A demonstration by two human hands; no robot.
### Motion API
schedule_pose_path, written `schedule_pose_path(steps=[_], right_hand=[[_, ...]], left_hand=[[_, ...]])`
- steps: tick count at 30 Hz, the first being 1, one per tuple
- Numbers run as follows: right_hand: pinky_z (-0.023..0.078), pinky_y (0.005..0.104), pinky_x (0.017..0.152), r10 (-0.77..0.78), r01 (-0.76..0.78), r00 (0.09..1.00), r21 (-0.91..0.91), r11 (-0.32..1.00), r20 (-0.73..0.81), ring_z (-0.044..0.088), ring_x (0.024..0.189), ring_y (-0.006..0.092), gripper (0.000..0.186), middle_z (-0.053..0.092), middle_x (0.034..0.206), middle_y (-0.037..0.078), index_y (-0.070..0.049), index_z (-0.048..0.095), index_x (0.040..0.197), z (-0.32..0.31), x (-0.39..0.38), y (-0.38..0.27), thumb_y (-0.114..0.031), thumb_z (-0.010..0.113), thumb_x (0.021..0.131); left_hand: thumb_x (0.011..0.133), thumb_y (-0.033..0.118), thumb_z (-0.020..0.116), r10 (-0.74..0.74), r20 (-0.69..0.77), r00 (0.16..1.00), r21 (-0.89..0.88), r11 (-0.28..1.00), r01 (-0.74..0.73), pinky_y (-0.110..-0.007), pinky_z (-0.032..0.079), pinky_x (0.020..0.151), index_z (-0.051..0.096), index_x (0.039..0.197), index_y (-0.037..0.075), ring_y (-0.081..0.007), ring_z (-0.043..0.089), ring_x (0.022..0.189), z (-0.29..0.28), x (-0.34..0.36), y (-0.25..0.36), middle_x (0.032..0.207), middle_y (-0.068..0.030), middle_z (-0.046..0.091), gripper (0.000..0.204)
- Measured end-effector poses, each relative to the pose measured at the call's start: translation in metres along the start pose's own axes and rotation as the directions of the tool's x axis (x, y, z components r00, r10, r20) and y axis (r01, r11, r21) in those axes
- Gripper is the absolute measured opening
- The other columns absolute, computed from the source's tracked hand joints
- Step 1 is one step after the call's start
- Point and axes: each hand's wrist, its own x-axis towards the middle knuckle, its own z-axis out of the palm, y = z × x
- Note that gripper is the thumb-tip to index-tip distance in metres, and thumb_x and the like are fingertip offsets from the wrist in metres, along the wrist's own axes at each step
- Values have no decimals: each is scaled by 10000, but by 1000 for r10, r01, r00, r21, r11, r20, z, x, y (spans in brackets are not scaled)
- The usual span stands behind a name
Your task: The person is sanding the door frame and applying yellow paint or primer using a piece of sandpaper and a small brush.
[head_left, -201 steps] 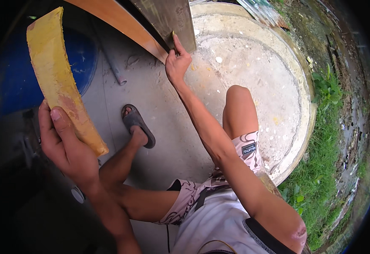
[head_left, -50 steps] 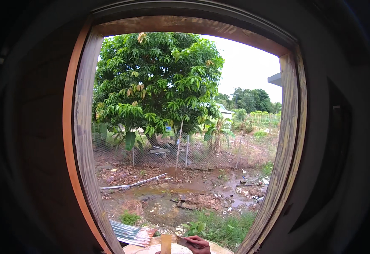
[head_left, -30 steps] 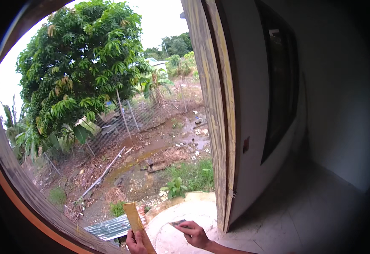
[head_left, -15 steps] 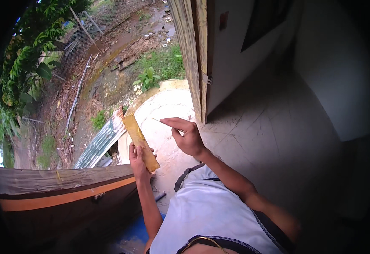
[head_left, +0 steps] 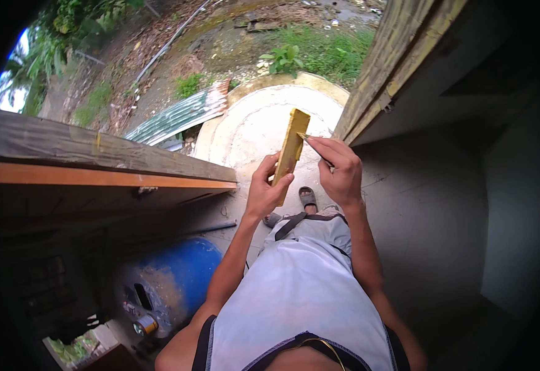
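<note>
My left hand (head_left: 269, 188) grips the lower part of a narrow yellow-coated board (head_left: 296, 127) held upright and slightly tilted at the centre of the view. My right hand (head_left: 342, 170) is closed on a thin scraper (head_left: 311, 143), its index finger laid along it and its yellowed tip touching the board's right side. The wooden door frame (head_left: 399, 46) rises beyond my right hand, streaked with yellow.
A weathered timber (head_left: 54, 139) with an orange strip runs along the left. A blue drum (head_left: 199, 269) and a pipe (head_left: 217, 227) lie below it. Outside are a round concrete slab (head_left: 220, 136), corrugated sheet (head_left: 174, 114) and plants. A dim wall (head_left: 517, 216) stands at right.
The view has tipped down from the doorway toward my body. The board has shifted rightward and tilted the other way, and the scraper's tip has come onto it.
</note>
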Motion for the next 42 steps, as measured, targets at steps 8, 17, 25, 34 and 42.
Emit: schedule_pose_path(steps=[8,17,25,34,42], right_hand=[[561,334,798,157,-253,919,238,938,361,729,879,242,357,764,988,126,-26,780,1007,22,-12,12,62,535,762],[528,326,915,527,-666,604,742,-80,598,679,942,227,450,712,1053,176,117,652,1190,58,-21,85,47,566,754],[535,393,968,411,-742,449,588,-324,793,676,1034,278,478,690,1131,187,95,585,1269,131,16,105,35,515,801],[541,401,977,403,-833,310,450,-321,861,678,1042,269,479,678,1158,185,99,574,1278,247,88,113,32,514,807],[504,442,1038,445,-873,287,423,-243,848,642,1133,305,498,652,1235,196,76,553,1317,353,215,137,32,511,824]], left_hand=[[969,147,688,-7,-186,983,-5,1000,6,-282,519,845,577,1369,10,-125,632,965,-26,-13,13,1104,-53,622,437],[1057,281,538,110,-633,766,-148,954,-260,-306,545,690,431,1362,67,-185,637,828,-114,-73,39,1120,-119,608,388],[1003,124,589,249,-902,353,74,894,-442,-267,482,658,459,1266,51,-128,513,819,-171,-108,53,1015,-51,518,303],[1041,231,587,480,-828,-289,543,816,-200,-310,456,717,485,1122,76,-150,491,857,-307,-85,88,921,-16,502,202],[1023,260,609,506,-676,-536,608,794,-16,-364,538,783,520,1133,48,-206,589,878,-387,-63,66,974,-63,577,255]])
